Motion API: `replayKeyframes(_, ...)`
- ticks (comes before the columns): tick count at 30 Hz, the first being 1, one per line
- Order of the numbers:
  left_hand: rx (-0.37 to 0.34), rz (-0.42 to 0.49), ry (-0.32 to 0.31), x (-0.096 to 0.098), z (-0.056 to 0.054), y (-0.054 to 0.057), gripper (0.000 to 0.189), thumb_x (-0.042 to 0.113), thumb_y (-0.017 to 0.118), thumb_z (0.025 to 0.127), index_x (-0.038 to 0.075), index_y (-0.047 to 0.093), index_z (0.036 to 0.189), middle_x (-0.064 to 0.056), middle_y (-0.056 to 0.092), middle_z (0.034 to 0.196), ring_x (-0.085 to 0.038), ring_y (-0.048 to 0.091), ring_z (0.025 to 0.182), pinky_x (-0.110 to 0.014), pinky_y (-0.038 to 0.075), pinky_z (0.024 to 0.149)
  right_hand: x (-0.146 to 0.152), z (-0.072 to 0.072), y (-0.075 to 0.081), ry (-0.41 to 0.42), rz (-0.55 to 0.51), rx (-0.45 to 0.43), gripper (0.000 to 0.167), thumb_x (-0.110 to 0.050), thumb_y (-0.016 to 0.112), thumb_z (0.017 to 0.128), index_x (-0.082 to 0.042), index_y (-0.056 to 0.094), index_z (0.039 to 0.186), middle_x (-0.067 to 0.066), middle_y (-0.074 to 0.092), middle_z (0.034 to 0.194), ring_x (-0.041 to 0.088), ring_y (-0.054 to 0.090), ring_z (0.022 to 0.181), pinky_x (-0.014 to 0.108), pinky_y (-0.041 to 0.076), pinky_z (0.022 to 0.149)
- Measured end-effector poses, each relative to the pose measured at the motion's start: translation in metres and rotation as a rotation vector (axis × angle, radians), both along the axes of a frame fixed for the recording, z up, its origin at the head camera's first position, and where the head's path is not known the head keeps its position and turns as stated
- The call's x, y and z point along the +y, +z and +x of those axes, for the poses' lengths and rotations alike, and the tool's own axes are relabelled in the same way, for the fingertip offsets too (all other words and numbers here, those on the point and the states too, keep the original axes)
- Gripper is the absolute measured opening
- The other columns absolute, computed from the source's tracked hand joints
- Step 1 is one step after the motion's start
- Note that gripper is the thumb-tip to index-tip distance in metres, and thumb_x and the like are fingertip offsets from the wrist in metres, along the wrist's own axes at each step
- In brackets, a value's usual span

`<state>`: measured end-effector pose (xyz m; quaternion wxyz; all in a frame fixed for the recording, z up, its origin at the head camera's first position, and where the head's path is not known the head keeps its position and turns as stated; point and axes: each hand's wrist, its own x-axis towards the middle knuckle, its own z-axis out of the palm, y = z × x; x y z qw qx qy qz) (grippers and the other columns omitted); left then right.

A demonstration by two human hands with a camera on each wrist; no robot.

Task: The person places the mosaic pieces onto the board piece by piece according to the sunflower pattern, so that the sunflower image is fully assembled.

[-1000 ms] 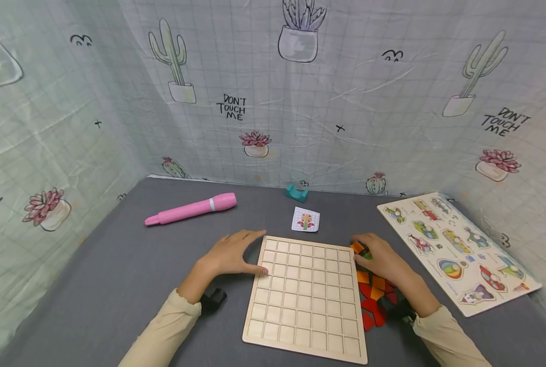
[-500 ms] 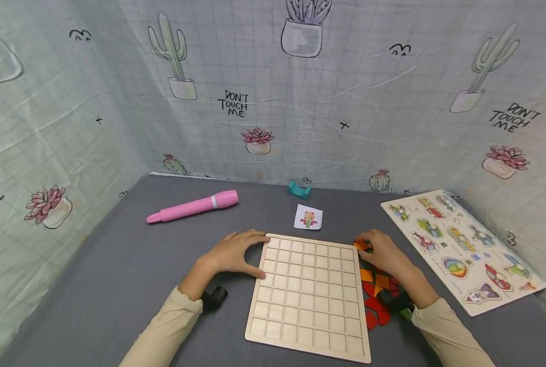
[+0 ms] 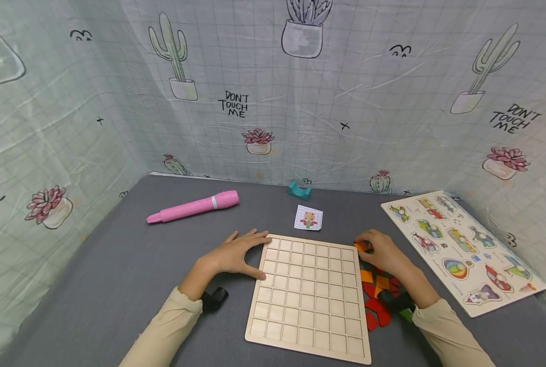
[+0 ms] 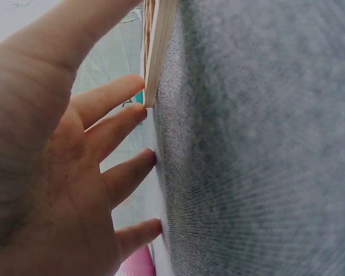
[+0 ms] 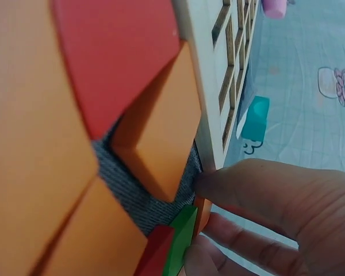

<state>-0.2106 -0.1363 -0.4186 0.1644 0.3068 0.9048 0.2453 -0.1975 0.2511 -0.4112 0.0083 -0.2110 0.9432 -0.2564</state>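
A wooden grid board [image 3: 307, 295] lies flat, its square cells bare. My left hand [image 3: 230, 256] spreads its fingers at the board's upper left, thumb over the left edge and forefinger at the corner. In the left wrist view, two fingertips [image 4: 139, 109] meet the board's edge [image 4: 155, 63], and the others reach down to the table. My right hand [image 3: 384, 252], at the upper right corner, pinches an orange piece [image 5: 203, 211] between thumb and fingers. Beside it in the right wrist view are a green piece [image 5: 181, 238] and a red piece [image 5: 155, 250].
Red pieces [image 3: 377, 312] and orange pieces [image 3: 382, 282] lie in a loose pile right of the board. Behind it are a small pattern card [image 3: 308, 217] and a teal holder [image 3: 299, 191]. A pink microphone-shaped object [image 3: 192, 206] lies left; a picture puzzle board [image 3: 465, 252] stands right.
My right thumb and fingers have drawn together on the orange piece at the corner. The left hand has stayed nearly still at the board's edge. The head view has tilted slightly.
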Motion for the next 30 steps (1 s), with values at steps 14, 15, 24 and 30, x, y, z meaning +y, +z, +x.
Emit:
replayKeyframes(14,-0.004,0.016,0.002,-0.001,0.002,0.001,0.091,0.050,0.080,0.076,0.015,0.041,0.150,-0.006,0.028,0.159,-0.033,0.016,0.149,-0.065,0.003,0.114,-0.001,0.003,0.006,-0.027,-0.033,-0.009,0.024,0.001,0.072,0.083,0.007,0.068,0.106,0.018,0.061,0.098,0.014,0.047,0.068,0.028,0.042,0.057)
replayKeyframes(15,-0.005,0.018,0.003,-0.001,0.002,0.001,0.091,0.049,0.080,0.076,0.014,0.041,0.150,-0.006,0.028,0.159,-0.033,0.016,0.149,-0.065,0.003,0.114,-0.002,0.004,0.007,-0.023,-0.044,-0.008,0.025,0.000,0.073,0.083,0.007,0.068,0.106,0.018,0.061,0.099,0.014,0.048,0.068,0.027,0.043,0.057)
replayKeyframes(24,-0.008,0.020,0.001,0.000,0.003,0.001,0.090,0.048,0.081,0.076,0.014,0.041,0.150,-0.006,0.028,0.159,-0.033,0.016,0.149,-0.065,0.002,0.114,-0.021,0.014,0.011,0.016,-0.101,-0.023,0.025,-0.002,0.074,0.084,0.005,0.068,0.107,0.018,0.060,0.101,0.012,0.049,0.069,0.025,0.044,0.056)
replayKeyframes(30,-0.007,0.025,-0.007,0.001,0.002,-0.001,0.090,0.047,0.081,0.076,0.014,0.040,0.150,-0.007,0.028,0.159,-0.034,0.015,0.149,-0.066,0.002,0.114,-0.033,0.016,0.010,0.056,-0.121,-0.055,0.027,-0.001,0.073,0.084,0.005,0.067,0.109,0.010,0.059,0.096,0.015,0.047,0.071,0.025,0.043,0.058)
